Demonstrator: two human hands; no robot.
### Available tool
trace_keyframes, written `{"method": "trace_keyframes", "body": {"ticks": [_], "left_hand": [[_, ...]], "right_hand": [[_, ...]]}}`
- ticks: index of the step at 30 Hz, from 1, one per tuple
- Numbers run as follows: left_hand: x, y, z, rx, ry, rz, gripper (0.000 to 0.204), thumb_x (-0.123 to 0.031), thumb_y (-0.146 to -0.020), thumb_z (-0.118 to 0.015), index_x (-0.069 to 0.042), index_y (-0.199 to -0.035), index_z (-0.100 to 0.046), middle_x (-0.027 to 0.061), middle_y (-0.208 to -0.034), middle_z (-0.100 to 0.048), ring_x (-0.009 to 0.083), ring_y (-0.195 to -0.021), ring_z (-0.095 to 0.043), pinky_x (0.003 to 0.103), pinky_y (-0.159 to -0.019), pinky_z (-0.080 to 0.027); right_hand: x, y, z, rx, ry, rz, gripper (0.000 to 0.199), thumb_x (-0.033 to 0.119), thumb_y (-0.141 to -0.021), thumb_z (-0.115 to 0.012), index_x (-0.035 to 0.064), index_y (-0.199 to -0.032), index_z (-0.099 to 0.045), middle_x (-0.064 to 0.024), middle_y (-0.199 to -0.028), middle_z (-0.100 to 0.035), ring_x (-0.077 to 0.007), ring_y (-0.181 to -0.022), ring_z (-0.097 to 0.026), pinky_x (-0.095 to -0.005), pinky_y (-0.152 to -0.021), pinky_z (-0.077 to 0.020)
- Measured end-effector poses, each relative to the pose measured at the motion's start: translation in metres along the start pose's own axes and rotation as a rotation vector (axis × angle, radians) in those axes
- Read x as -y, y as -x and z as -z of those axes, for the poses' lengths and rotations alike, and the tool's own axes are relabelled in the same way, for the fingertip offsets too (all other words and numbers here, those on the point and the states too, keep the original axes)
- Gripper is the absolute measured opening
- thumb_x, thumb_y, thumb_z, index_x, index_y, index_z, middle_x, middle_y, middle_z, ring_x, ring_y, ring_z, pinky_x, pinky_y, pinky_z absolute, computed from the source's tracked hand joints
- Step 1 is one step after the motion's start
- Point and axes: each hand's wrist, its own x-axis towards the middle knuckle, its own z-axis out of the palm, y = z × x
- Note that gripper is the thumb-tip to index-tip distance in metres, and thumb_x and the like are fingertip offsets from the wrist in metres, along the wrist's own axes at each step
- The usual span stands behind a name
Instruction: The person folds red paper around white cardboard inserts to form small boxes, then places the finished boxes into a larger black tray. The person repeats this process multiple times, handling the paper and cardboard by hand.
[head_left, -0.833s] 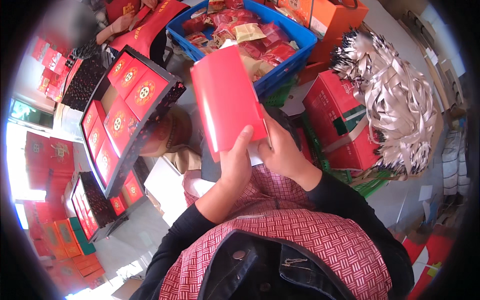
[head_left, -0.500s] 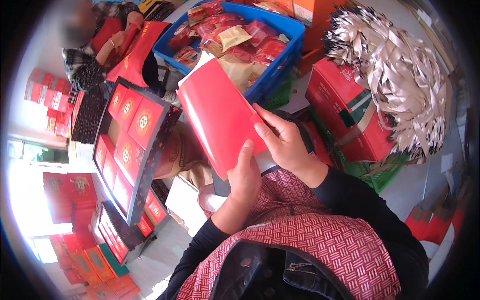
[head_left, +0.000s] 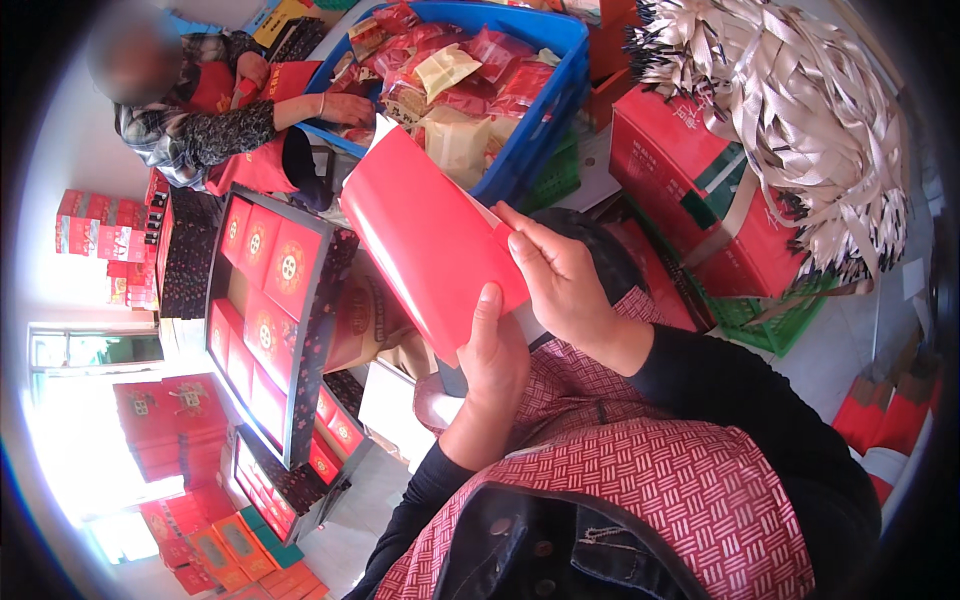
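Note:
A glossy red sheet of paper or thin card (head_left: 430, 240) curves in front of me, tilted, with a white inner side showing at its far end. My left hand (head_left: 487, 355) grips its near lower end, thumb lying on the red face. At its right edge my right hand (head_left: 568, 285) pinches a small part between thumb and bent fingers. Whether the red piece is a single sheet or a folded bag I cannot tell. Just beyond it stands a blue crate (head_left: 545, 130) filled with red and cream packets (head_left: 447, 72).
To the left, an open dark box (head_left: 300, 380) holds red cartons (head_left: 270, 330). A large bundle of pale ribbons (head_left: 800, 120) lies over a red box (head_left: 680, 180) in a green basket (head_left: 770, 325) at right. A co-worker's hand (head_left: 347, 108) reaches to the crate's left rim.
The co-worker's arm has stretched toward the crate. My view has shifted slightly, while both my hands keep nearly the same hold on the red piece.

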Motion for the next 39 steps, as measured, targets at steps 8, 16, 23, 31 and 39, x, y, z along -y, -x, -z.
{"method": "trace_keyframes", "body": {"ticks": [8, 16, 23, 31, 39], "left_hand": [[0.005, 0.0, 0.009, -0.014, -0.037, 0.045, 0.043, -0.006, -0.093, -0.056, -0.001, -0.134, -0.042, 0.0103, -0.13, -0.05, 0.0226, -0.121, -0.048, 0.037, -0.106, -0.035], [0.008, 0.001, 0.003, 0.0, -0.028, 0.018, 0.038, -0.006, -0.096, -0.051, 0.001, -0.133, -0.043, 0.0121, -0.13, -0.051, 0.0224, -0.121, -0.049, 0.035, -0.106, -0.038], [0.006, 0.006, 0.008, 0.033, 0.007, 0.071, 0.041, -0.007, -0.097, -0.049, -0.001, -0.136, -0.038, 0.0109, -0.134, -0.047, 0.0222, -0.123, -0.047, 0.035, -0.106, -0.037], [-0.002, 0.021, 0.016, 0.207, 0.036, 0.159, 0.052, -0.016, -0.092, -0.061, -0.008, -0.138, -0.038, 0.007, -0.134, -0.046, 0.0207, -0.126, -0.043, 0.038, -0.108, -0.033], [0.006, 0.029, 0.026, 0.175, 0.123, 0.326, 0.053, -0.013, -0.094, -0.059, -0.009, -0.14, -0.035, 0.0071, -0.135, -0.044, 0.0203, -0.127, -0.043, 0.039, -0.108, -0.034]], "right_hand": [[0.004, 0.0, -0.006, -0.023, -0.028, 0.009, 0.036, 0.014, -0.101, -0.044, -0.0096, -0.128, -0.05, -0.0203, -0.117, -0.063, -0.0206, -0.107, -0.061, -0.0277, -0.09, -0.0472], [-0.003, 0.01, 0.005, 0.114, -0.015, 0.102, 0.043, 0.012, -0.101, -0.042, -0.0071, -0.14, -0.038, -0.0198, -0.141, -0.046, -0.0216, -0.129, -0.046, -0.0301, -0.105, -0.0364], [0.003, 0.018, 0.007, 0.176, 0.349, 0.314, 0.049, 0.01, -0.098, -0.047, -0.0065, -0.142, -0.033, -0.0225, -0.145, -0.039, -0.0291, -0.134, -0.041, -0.0334, -0.109, -0.0332], [0.026, -0.04, 0.023, 0.375, -0.383, -0.389, 0.064, 0.02, -0.08, -0.076, -0.0017, -0.132, -0.047, -0.0139, -0.123, -0.058, -0.02, -0.112, -0.056, -0.0352, -0.097, -0.0448], [0.007, -0.04, 0.011, 0.283, -0.366, -0.436, 0.046, -0.001, -0.076, -0.067, 0.0002, -0.121, -0.056, -0.0103, -0.11, -0.064, -0.0193, -0.099, -0.063, -0.0331, -0.088, -0.0505]]}}
